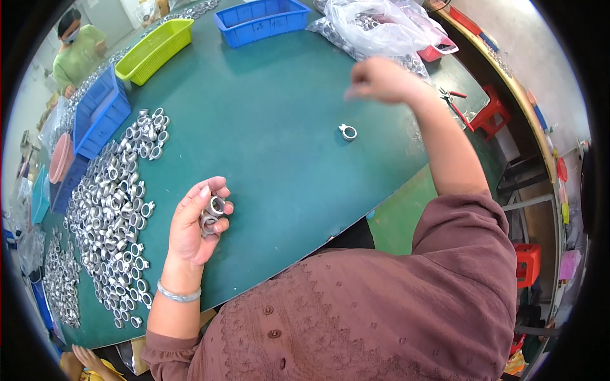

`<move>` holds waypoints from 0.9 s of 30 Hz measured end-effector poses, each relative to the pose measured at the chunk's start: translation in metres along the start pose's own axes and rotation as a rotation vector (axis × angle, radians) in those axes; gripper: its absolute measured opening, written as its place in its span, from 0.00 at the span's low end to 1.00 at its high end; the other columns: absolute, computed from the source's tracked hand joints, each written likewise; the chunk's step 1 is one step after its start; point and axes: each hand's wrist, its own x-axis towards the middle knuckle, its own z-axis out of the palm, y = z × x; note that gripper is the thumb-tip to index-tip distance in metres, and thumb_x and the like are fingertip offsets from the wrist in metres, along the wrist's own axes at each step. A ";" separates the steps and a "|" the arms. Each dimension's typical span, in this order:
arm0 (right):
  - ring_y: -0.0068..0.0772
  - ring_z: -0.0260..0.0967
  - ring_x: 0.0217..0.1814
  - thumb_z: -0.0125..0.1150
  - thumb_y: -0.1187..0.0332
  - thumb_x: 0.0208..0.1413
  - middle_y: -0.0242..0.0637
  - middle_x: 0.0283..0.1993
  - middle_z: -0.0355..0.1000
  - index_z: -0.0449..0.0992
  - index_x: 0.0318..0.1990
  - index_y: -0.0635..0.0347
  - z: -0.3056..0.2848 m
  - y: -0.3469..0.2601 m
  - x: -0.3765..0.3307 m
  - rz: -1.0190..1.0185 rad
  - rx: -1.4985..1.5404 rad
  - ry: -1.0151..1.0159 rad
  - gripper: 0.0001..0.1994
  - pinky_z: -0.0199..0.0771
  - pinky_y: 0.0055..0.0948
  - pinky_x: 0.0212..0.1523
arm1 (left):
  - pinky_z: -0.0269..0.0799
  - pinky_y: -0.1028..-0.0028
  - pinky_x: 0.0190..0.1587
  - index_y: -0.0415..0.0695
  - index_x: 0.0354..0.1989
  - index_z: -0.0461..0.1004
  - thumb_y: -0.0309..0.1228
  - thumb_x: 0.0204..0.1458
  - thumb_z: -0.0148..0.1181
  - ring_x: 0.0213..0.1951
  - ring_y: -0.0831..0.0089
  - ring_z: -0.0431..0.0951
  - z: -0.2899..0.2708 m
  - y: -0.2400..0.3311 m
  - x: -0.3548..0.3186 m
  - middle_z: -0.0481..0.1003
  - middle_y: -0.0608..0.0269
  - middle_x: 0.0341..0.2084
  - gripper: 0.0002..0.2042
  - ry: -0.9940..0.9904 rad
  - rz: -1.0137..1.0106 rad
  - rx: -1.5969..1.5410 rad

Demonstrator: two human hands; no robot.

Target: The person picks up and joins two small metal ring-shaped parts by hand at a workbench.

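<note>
In my left hand (190,228) are a few grey metal ring clamps (216,205), with the fingers curled round them above the green table. My right hand (384,79) is raised over the far right part of the table, nearest a clear plastic bag (381,32) of metal parts. Motion smears its fingers, and whether they hold anything cannot be made out. One loose ring clamp (347,132) lies on the table below that hand. To the left of my left hand spreads a large heap of similar ring clamps (114,209).
A blue basket (260,30) and a yellow-green basket (155,54) stand at the back, another blue basket (101,114) at left. Red-handled pliers (454,105) lie at right. A person in green (79,54) is far left; another person's hand (89,359) shows lower left.
</note>
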 end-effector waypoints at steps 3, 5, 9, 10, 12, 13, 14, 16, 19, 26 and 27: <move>0.43 0.68 0.32 0.64 0.56 0.36 0.44 0.28 0.70 0.71 0.32 0.66 0.032 -0.016 -0.016 -0.056 -0.044 -0.215 0.22 0.67 0.33 0.34 | 0.61 0.85 0.18 0.39 0.41 0.67 0.32 0.52 0.48 0.28 0.73 0.69 0.000 -0.001 0.000 0.69 0.63 0.30 0.12 -0.003 -0.007 -0.006; 0.40 0.68 0.30 0.64 0.58 0.36 0.44 0.27 0.70 0.71 0.32 0.66 0.043 -0.014 -0.012 -0.126 0.070 -0.246 0.20 0.67 0.30 0.32 | 0.61 0.85 0.18 0.39 0.41 0.67 0.32 0.52 0.48 0.28 0.73 0.69 0.001 -0.001 0.001 0.69 0.63 0.30 0.12 0.003 -0.011 -0.004; 0.36 0.68 0.30 0.63 0.60 0.39 0.41 0.29 0.70 0.71 0.33 0.65 0.042 -0.044 -0.002 -0.311 0.241 -0.174 0.17 0.68 0.29 0.32 | 0.60 0.86 0.17 0.38 0.41 0.66 0.32 0.52 0.48 0.28 0.72 0.70 0.001 -0.001 0.000 0.69 0.62 0.30 0.12 0.011 0.010 0.005; 0.29 0.66 0.29 0.62 0.65 0.40 0.36 0.28 0.69 0.70 0.33 0.65 0.043 -0.057 0.000 -0.408 0.488 -0.129 0.15 0.66 0.25 0.31 | 0.60 0.86 0.17 0.38 0.42 0.66 0.32 0.52 0.48 0.28 0.72 0.70 0.001 0.000 -0.001 0.69 0.62 0.30 0.12 0.001 0.004 0.003; 0.18 0.63 0.30 0.60 0.72 0.43 0.26 0.29 0.67 0.69 0.35 0.63 0.047 -0.086 0.004 -0.560 0.842 -0.097 0.11 0.64 0.19 0.31 | 0.60 0.86 0.17 0.38 0.42 0.66 0.33 0.52 0.49 0.28 0.73 0.71 -0.002 0.000 -0.001 0.70 0.62 0.30 0.13 -0.021 0.005 -0.004; 0.18 0.63 0.30 0.60 0.72 0.43 0.26 0.29 0.67 0.69 0.35 0.63 0.049 -0.100 0.006 -0.586 0.849 -0.111 0.11 0.64 0.19 0.31 | 0.60 0.86 0.17 0.38 0.42 0.66 0.33 0.52 0.49 0.28 0.73 0.71 -0.001 0.002 -0.003 0.70 0.62 0.30 0.13 0.006 0.018 -0.005; 0.18 0.63 0.30 0.61 0.72 0.42 0.26 0.30 0.67 0.69 0.35 0.62 0.051 -0.114 0.008 -0.647 0.926 -0.103 0.11 0.64 0.19 0.32 | 0.60 0.86 0.17 0.38 0.42 0.66 0.33 0.52 0.49 0.28 0.73 0.71 0.001 0.003 -0.004 0.70 0.63 0.30 0.13 0.015 0.017 0.008; 0.18 0.63 0.32 0.62 0.73 0.41 0.27 0.32 0.67 0.70 0.36 0.60 0.059 -0.139 0.011 -0.736 1.056 -0.105 0.12 0.64 0.20 0.33 | 0.60 0.86 0.17 0.38 0.42 0.66 0.35 0.52 0.49 0.28 0.74 0.71 0.004 0.006 -0.007 0.70 0.64 0.30 0.14 0.013 0.024 0.022; 0.19 0.63 0.33 0.63 0.73 0.41 0.27 0.33 0.67 0.70 0.36 0.60 0.063 -0.167 0.010 -0.803 1.108 -0.079 0.12 0.63 0.20 0.32 | 0.60 0.86 0.18 0.39 0.41 0.66 0.37 0.52 0.48 0.28 0.76 0.70 0.002 0.009 -0.012 0.69 0.65 0.29 0.14 -0.010 0.058 -0.003; 0.21 0.63 0.36 0.61 0.75 0.42 0.31 0.37 0.68 0.70 0.39 0.63 0.074 -0.183 0.015 -0.831 1.219 -0.045 0.14 0.65 0.21 0.35 | 0.60 0.86 0.18 0.44 0.38 0.67 0.36 0.53 0.48 0.27 0.79 0.70 -0.007 0.009 -0.010 0.69 0.68 0.28 0.10 -0.026 0.093 -0.030; 0.21 0.63 0.36 0.61 0.75 0.42 0.31 0.37 0.68 0.70 0.39 0.63 0.075 -0.183 0.014 -0.829 1.221 -0.048 0.14 0.65 0.21 0.35 | 0.60 0.86 0.19 0.44 0.38 0.67 0.35 0.53 0.48 0.27 0.79 0.70 -0.007 0.008 -0.010 0.69 0.68 0.27 0.09 -0.009 0.093 -0.027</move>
